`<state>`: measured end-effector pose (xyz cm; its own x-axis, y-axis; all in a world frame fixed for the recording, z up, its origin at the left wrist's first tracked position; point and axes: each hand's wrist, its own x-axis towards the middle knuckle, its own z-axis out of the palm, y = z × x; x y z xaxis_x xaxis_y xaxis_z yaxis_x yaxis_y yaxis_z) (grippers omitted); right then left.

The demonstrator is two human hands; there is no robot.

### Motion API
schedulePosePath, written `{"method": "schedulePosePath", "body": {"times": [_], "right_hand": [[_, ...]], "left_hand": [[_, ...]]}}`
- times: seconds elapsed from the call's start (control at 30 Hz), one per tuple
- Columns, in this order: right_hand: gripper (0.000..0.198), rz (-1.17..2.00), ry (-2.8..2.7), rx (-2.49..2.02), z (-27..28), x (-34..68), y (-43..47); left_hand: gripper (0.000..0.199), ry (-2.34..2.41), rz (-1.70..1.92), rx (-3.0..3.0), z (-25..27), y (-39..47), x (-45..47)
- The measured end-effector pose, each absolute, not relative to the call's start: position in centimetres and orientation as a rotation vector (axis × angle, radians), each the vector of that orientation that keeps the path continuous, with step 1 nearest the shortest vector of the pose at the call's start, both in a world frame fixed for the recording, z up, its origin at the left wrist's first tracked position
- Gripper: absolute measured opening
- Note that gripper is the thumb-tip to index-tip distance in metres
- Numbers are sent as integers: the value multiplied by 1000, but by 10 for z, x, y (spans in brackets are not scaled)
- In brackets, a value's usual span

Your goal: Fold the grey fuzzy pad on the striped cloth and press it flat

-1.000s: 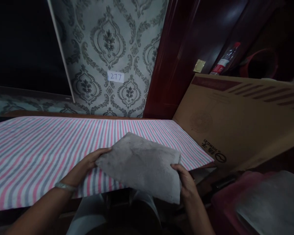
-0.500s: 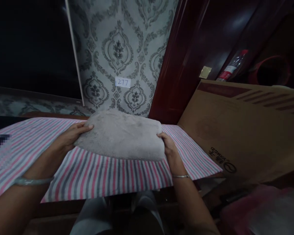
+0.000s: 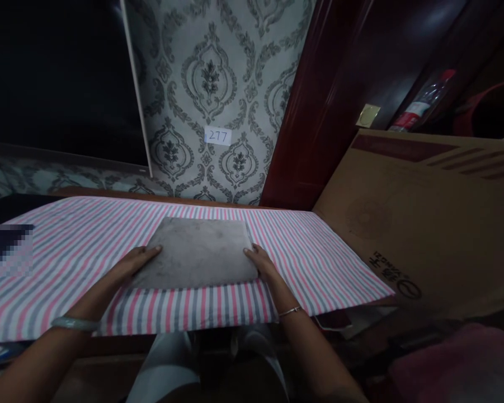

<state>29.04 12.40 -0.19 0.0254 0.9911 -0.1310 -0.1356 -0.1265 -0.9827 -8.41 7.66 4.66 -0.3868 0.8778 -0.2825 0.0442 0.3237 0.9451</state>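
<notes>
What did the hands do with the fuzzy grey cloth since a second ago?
The grey cloth was lifted off the near edge, carried farther onto the striped sheet, and laid flat. The left hand and right hand now rest at its sides instead of holding it up. The cardboard box and the 277 label stayed put.

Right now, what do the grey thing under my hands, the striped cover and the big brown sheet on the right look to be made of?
The grey cloth looks like soft, matte plush or fleece, lying flat and folded. The striped cover seems thin woven fabric, its edge hanging limp. The brown sheet is probably cardboard: stiff, matte, printed.
</notes>
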Motion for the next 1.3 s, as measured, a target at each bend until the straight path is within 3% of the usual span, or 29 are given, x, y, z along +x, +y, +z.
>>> {"method": "schedulePosePath", "body": {"times": [0.13, 0.3, 0.5, 0.6, 0.73, 0.9, 1.3], "right_hand": [[56, 1167, -1107, -1316, -7, 286, 126], [49, 1056, -1254, -1362, -13, 293, 115], [50, 752, -1466, -1495, 7, 302, 103], [56, 615, -1634, -1371, 33, 268, 111], [61, 583, -2051, -1166, 60, 191, 128], [57, 430, -2317, -1346, 42, 141, 139], [69, 437, -2191, -1681, 27, 195, 156]], "left_hand": [[27, 1774, 1067, 847, 45, 82, -79], [30, 1731, 1002, 919, 34, 81, -84], [42, 2244, 952, 1455, 50, 92, -95], [40, 2272, 962, 1747, 68, 104, -71], [48, 2133, 810, 2087, 68, 119, -26], [53, 2206, 595, 2109, 34, 126, -15], [58, 2269, 414, 2191, 23, 133, -24]]}}
